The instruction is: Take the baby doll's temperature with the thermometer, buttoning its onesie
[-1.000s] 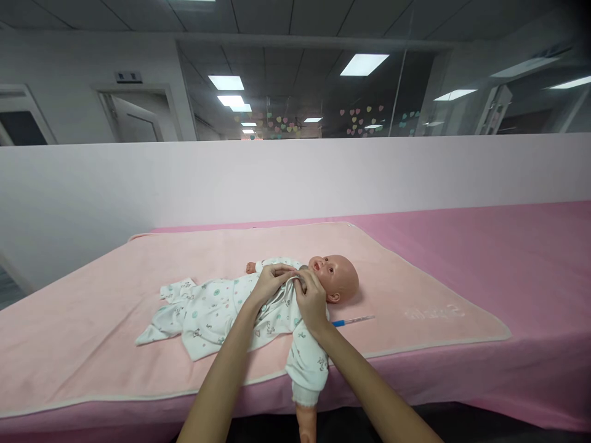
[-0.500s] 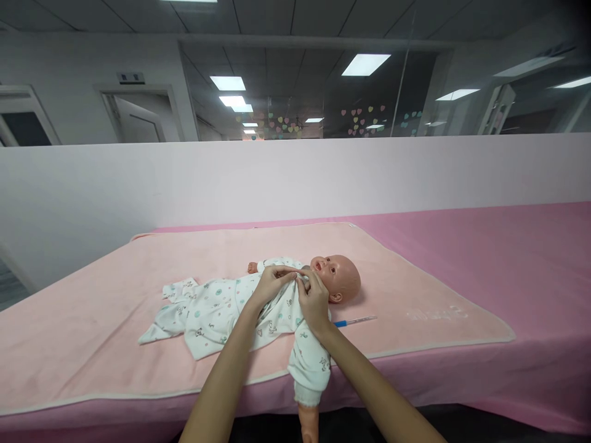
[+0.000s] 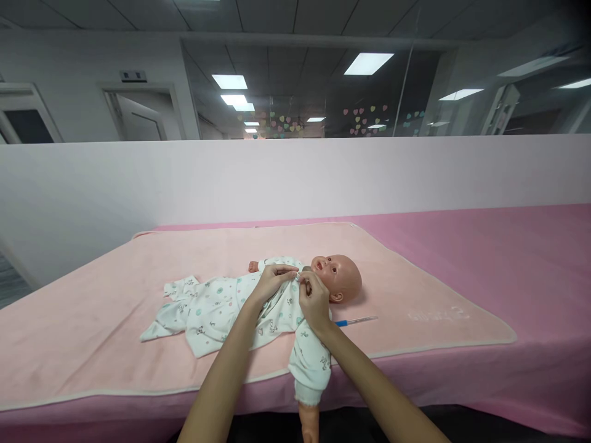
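Note:
A baby doll [image 3: 344,275] lies on its back with its head to the right. It wears a white printed baby outfit [image 3: 215,311]; its near arm hangs over the table edge. My left hand [image 3: 273,282] is at the chest near the neckline, fingers pinched on the outfit's cloth. Close beside it, my right hand [image 3: 314,300] pinches the neckline edge just below the doll's chin. A small white bit, perhaps a tie or fastening, shows between the fingertips; I cannot make out which. A thermometer with a blue end [image 3: 355,321] lies near my right wrist.
Under the doll spreads a peach blanket [image 3: 415,283] with a pale border, over a pink table cover [image 3: 521,258]. A low white partition [image 3: 295,178] runs behind the table, with glass above it.
The fingertips of both hands have drawn slightly apart at the neckline, and a white bit of the outfit now shows between them. The doll and thermometer stay in place.

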`<state>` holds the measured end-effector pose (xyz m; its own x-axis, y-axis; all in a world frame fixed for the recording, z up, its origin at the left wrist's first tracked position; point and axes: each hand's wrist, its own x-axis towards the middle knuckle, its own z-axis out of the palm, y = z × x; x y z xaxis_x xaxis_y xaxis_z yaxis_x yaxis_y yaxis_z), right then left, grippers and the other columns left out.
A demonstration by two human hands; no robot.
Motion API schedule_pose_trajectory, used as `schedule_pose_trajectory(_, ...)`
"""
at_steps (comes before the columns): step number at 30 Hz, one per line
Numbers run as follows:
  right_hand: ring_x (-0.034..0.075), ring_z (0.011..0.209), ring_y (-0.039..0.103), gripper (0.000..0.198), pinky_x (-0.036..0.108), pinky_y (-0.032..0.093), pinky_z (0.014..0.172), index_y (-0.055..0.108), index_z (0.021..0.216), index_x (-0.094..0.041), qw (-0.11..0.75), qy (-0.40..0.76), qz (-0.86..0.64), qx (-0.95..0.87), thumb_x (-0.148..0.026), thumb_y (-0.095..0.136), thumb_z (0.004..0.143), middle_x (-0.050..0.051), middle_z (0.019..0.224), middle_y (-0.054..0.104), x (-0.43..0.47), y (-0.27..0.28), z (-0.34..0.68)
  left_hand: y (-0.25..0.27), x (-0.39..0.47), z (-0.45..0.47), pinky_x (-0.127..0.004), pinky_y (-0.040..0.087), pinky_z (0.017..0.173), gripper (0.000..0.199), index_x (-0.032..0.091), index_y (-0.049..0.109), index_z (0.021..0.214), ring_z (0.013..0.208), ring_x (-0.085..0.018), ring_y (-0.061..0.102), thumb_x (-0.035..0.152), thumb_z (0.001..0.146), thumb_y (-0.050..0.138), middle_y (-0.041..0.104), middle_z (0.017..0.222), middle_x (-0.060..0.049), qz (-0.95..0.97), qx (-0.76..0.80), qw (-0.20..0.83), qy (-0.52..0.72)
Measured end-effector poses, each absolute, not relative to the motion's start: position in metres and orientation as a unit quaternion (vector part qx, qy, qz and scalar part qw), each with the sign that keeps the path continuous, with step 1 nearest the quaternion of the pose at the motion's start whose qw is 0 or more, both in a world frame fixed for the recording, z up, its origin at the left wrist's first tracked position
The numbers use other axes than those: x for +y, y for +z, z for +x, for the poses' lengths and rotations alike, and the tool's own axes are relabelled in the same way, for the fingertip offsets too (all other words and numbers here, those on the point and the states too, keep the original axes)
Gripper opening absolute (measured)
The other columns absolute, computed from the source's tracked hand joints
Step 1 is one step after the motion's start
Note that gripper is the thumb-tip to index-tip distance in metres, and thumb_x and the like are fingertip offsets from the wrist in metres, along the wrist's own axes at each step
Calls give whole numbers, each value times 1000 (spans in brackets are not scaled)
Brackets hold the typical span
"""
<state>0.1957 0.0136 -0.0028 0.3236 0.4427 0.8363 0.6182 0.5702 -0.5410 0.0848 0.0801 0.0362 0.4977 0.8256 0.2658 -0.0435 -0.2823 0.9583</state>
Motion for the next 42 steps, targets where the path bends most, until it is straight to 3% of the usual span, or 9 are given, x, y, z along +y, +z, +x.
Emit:
schedule_pose_trajectory(3,14,66,52,18,25,43,61,51,73,-19,674,-58,-455,-579,-10,37,80,2,71,57,14,-3,196,37,79,85,-29,45,78,28,13,69,85,81,-18,61,30,63,71,69,86,-7,679,280,539,413)
schedule_pose_trajectory(11,15,71,56,21,27,45,66,59,90,-18,658,-72,-481,-575,-16,39,84,5,81,62,13,-1,195,39,76,85,-23,45,68,33,13,66,87,67,-12,59,31,61,73,65,68,-2,657,261,562,429)
schedule_pose_trajectory(20,20,91,57,22,32,48,75,60,95,-17,631,-112,-503,-580,-19,44,80,11,101,58,15,-3,194,42,74,85,-26,45,68,40,13,63,88,68,-14,60,33,56,76,65,69,-2,646,271,572,427)
schedule_pose_trajectory(30,19,86,56,15,31,47,73,56,92,-17,619,-104,-514,-584,-22,45,84,8,92,59,14,-2,193,42,75,84,-23,42,64,45,13,58,94,60,-10,57,29,56,76,61,63,2,608,275,617,418)
schedule_pose_trajectory(33,18,85,56,18,31,46,75,57,93,-17,625,-90,-511,-583,-24,42,87,8,90,61,15,-3,195,44,72,81,-23,42,68,46,13,57,101,65,-10,56,27,60,74,61,68,1,637,261,605,400)
schedule_pose_trajectory(38,19,91,56,24,33,45,79,57,96,-17,645,-87,-507,-565,-26,35,90,8,92,62,16,-5,196,56,63,66,-23,40,74,65,23,50,120,89,-13,52,17,60,72,59,99,-5,729,189,590,291)
schedule_pose_trajectory(42,19,89,57,25,34,44,78,57,92,-17,649,-88,-512,-556,-26,34,91,9,89,62,18,-6,197,64,60,51,-23,39,71,68,25,45,126,81,-12,51,16,63,70,57,91,-3,748,198,588,238)
